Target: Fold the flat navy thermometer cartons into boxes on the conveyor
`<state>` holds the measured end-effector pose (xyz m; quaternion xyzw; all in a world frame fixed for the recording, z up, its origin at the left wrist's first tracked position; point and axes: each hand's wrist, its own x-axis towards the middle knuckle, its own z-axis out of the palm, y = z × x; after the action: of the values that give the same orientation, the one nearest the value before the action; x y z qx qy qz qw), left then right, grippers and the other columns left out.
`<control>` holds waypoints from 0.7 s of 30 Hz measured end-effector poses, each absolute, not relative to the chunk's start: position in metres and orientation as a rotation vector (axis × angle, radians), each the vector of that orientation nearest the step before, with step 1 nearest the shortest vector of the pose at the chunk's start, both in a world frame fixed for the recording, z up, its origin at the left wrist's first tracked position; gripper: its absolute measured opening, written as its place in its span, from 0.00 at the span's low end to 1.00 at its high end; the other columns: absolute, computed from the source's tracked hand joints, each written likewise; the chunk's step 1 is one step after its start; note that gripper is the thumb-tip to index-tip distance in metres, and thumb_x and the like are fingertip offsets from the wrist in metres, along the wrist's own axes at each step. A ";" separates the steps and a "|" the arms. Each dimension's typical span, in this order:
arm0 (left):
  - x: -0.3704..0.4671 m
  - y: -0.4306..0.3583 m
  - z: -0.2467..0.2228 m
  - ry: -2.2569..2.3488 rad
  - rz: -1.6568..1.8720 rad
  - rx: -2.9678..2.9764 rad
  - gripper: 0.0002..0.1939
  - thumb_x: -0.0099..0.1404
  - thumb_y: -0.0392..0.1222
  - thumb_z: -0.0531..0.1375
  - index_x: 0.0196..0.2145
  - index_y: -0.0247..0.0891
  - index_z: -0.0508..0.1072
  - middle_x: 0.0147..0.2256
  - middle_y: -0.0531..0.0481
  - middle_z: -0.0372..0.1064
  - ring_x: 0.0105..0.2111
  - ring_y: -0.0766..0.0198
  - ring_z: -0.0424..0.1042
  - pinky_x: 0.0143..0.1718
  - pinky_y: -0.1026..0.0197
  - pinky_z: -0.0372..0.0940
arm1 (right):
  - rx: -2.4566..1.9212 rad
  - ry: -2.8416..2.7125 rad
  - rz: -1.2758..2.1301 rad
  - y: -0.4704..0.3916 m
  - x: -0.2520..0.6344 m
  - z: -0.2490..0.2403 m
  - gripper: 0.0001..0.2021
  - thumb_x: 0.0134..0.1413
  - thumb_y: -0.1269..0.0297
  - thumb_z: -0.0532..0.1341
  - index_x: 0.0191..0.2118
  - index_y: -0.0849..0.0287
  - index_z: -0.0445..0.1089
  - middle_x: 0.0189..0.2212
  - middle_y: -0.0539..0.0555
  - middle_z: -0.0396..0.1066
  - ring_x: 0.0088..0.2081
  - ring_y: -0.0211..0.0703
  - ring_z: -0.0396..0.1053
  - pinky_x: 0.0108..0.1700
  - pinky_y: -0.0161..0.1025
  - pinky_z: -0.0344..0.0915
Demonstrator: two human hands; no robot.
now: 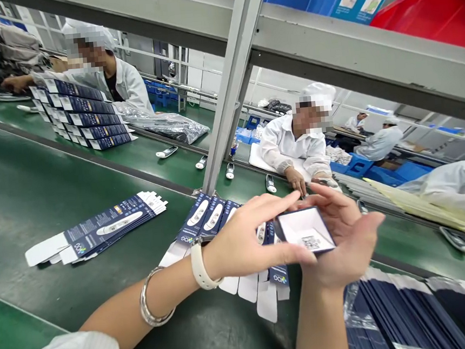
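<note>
Dark blue carton (306, 230), partly erected, held up between both hands above the near side of the green belt (22, 193), end toward the camera, white inside showing, nothing visible in it. Left hand (246, 244) pinching its near edge, thumb below, forefinger stretched across the top; right hand (344, 241) cupping it from beneath, fingers spread and loosely curled. Judged early in the folding: body squared, end flaps not tucked, no product loaded. Plenty left, to judge by the flat cartons (220, 219) fanned on the belt just under the hands, another flat stack (99, 229) toward the belt's left, and a wrapped bundle of blanks (411, 316) at the near right corner. Finished boxes (85, 117) stacked at the far left edge beside a co-worker (105, 71). White handheld devices (166, 152) lying loose along the far edge.
</note>
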<state>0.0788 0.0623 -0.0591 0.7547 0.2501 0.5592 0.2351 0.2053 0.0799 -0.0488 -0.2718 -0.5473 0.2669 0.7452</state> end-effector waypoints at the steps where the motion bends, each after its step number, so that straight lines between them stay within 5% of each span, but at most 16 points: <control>1: 0.083 0.063 -0.063 0.649 1.559 2.143 0.42 0.51 0.50 0.65 0.60 0.44 0.53 0.51 0.44 0.64 0.51 0.53 0.63 0.52 0.51 0.60 | -0.556 -1.142 0.607 0.079 0.206 -0.047 0.26 0.59 0.47 0.42 0.36 0.58 0.72 0.25 0.53 0.65 0.27 0.42 0.66 0.29 0.41 0.62; 3: 0.091 0.064 -0.072 0.605 1.658 2.280 0.51 0.50 0.50 0.66 0.63 0.44 0.40 0.55 0.41 0.58 0.55 0.50 0.58 0.56 0.48 0.56 | -0.523 -1.060 0.654 0.077 0.208 -0.043 0.26 0.58 0.46 0.42 0.35 0.58 0.70 0.24 0.53 0.64 0.26 0.43 0.66 0.30 0.42 0.63; 5: 0.096 0.066 -0.078 0.650 1.746 2.343 0.48 0.55 0.48 0.63 0.63 0.44 0.36 0.56 0.40 0.56 0.56 0.52 0.57 0.56 0.49 0.56 | -0.543 -0.997 0.706 0.079 0.212 -0.041 0.26 0.58 0.46 0.42 0.36 0.58 0.69 0.26 0.53 0.65 0.27 0.44 0.68 0.32 0.45 0.65; 11: 0.059 0.094 -0.070 1.103 1.625 1.859 0.33 0.62 0.54 0.53 0.61 0.39 0.50 0.54 0.41 0.61 0.47 0.55 0.67 0.46 0.54 0.66 | -0.597 -0.983 0.659 0.087 0.222 -0.040 0.19 0.57 0.49 0.46 0.44 0.53 0.66 0.43 0.55 0.66 0.46 0.51 0.67 0.48 0.57 0.60; 16: 0.016 0.142 -0.077 1.506 1.209 1.707 0.34 0.60 0.59 0.52 0.54 0.30 0.63 0.54 0.38 0.63 0.50 0.50 0.65 0.50 0.54 0.61 | -0.598 -0.907 0.511 0.084 0.225 -0.036 0.12 0.55 0.55 0.50 0.39 0.46 0.69 0.45 0.52 0.68 0.48 0.52 0.67 0.49 0.60 0.57; 21: -0.035 0.148 -0.080 1.544 0.987 1.691 0.30 0.58 0.61 0.51 0.48 0.35 0.70 0.48 0.44 0.69 0.44 0.52 0.69 0.44 0.57 0.63 | -0.608 -0.858 0.462 0.081 0.228 -0.030 0.16 0.56 0.59 0.48 0.33 0.42 0.73 0.42 0.50 0.71 0.46 0.51 0.68 0.49 0.63 0.55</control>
<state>-0.0348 0.1482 -0.0798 0.6429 0.5870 0.3752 0.3183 0.2277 0.0806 -0.0303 -0.2874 -0.4058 0.2184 0.8397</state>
